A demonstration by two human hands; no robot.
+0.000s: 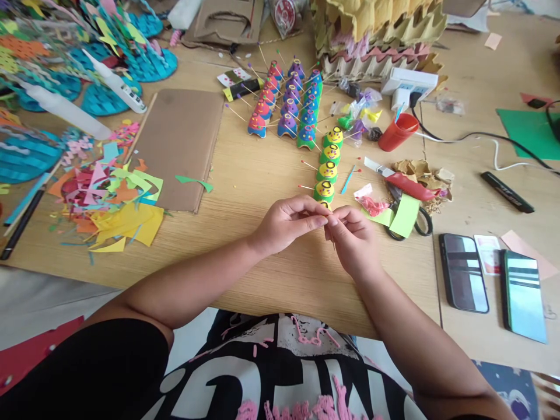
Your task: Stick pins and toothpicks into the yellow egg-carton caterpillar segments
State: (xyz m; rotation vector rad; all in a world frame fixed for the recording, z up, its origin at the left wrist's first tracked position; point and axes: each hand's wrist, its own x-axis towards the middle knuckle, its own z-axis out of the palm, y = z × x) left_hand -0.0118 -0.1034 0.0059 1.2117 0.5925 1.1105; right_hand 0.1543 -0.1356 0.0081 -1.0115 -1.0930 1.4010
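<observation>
My left hand [292, 224] and my right hand [355, 239] meet just in front of the near end of a green-and-yellow egg-carton caterpillar [328, 171]. Both are closed, thumbs and fingertips pinched together around a thin stick [333, 242], whose lower end points down between them. The caterpillar has yellow painted faces, and red-tipped sticks poke out on its left side. Its nearest segment is partly hidden by my fingers. Behind it stand three more painted rows: a red-and-blue one [262, 108], a purple one [289, 108] and a blue-and-green one [310, 105].
Brown cardboard [179, 146] and paper scraps [105, 198] lie left. At right are a red cup [398, 133], a red-handled cutter [406, 182], scissors [423, 223], a marker [507, 192] and two phones [464, 271]. Egg cartons [380, 29] are stacked at the back.
</observation>
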